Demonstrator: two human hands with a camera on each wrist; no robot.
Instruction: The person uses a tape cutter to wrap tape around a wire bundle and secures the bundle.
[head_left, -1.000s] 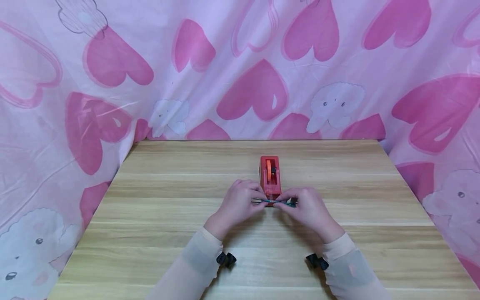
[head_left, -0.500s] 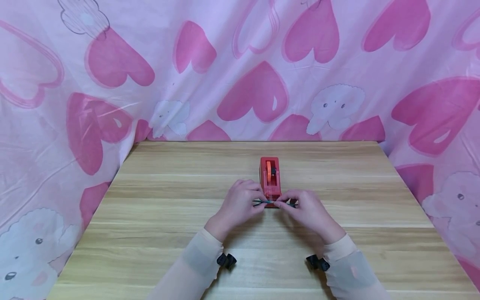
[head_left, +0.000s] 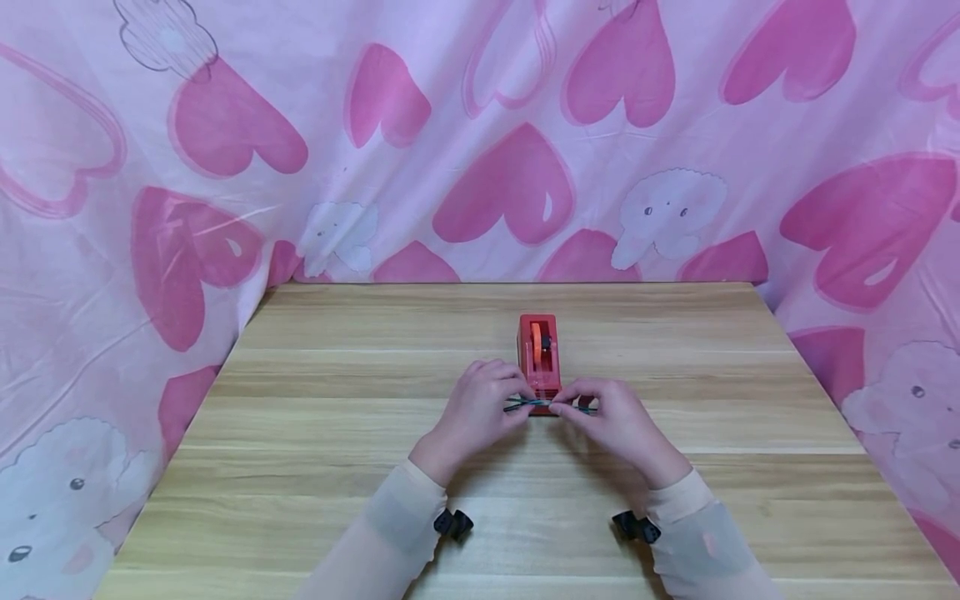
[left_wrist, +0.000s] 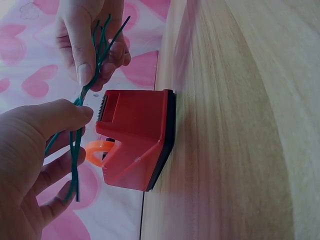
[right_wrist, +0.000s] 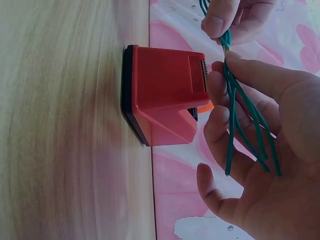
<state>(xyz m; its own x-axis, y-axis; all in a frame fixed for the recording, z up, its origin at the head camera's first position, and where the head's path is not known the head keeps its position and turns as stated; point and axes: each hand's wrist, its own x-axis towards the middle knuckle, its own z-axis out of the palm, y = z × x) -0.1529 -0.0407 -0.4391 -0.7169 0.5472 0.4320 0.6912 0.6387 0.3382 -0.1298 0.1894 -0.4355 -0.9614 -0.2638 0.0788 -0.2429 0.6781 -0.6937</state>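
Observation:
Several thin green wires (left_wrist: 74, 165) are gathered in one bundle in front of the tape dispenser. My left hand (head_left: 483, 402) pinches the bundle between thumb and forefinger, left of its middle. Close beside it, my right hand (head_left: 611, 417) pinches the other side the same way. The loose wire ends (right_wrist: 231, 130) fan out across the right palm in the right wrist view. A pale, shiny spot shows between the two sets of fingertips; whether it is tape I cannot tell. The red tape dispenser (head_left: 542, 384) stands just behind the fingers, its toothed cutter facing me.
An orange tape core (head_left: 536, 342) sits inside the dispenser. The wooden table (head_left: 337, 467) spreads around the hands. Behind and at both sides hangs a pink curtain (head_left: 420, 200) with hearts. Black camera mounts (head_left: 453, 523) are strapped at both wrists.
Both hands stay in nearly the same place, pinching the wires. The bundle between them has shifted slightly. The tape dispenser has not moved.

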